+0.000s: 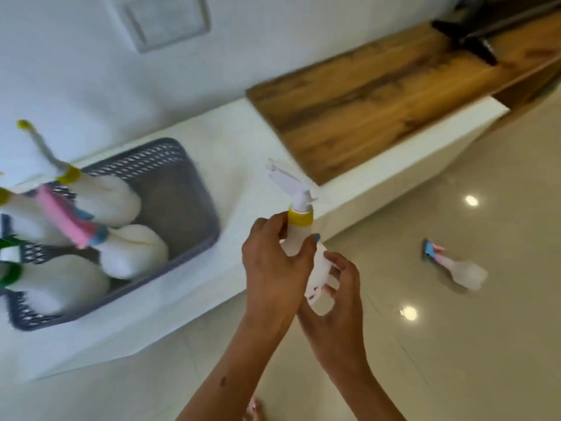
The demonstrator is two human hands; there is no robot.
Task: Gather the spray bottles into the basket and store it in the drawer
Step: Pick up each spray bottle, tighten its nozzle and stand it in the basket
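A white spray bottle with a yellow collar (pixel 299 218) is held upright in front of the white ledge. My left hand (pixel 273 265) grips its neck just under the collar. My right hand (pixel 337 287) holds the lower body of the same bottle. A grey perforated basket (pixel 188 189) sits on the white ledge (pixel 236 153) to the left, with several white spray bottles (pixel 133 250) lying in it, one with a pink and blue head. Another spray bottle with a pink and blue head (pixel 455 265) lies on the floor to the right.
A wooden top (pixel 379 101) continues the ledge to the right, with a dark object (pixel 473 34) at its far end. A glossy beige tiled floor (pixel 440 360) fills the foreground. A white wall with a plate (pixel 164 19) rises behind the basket.
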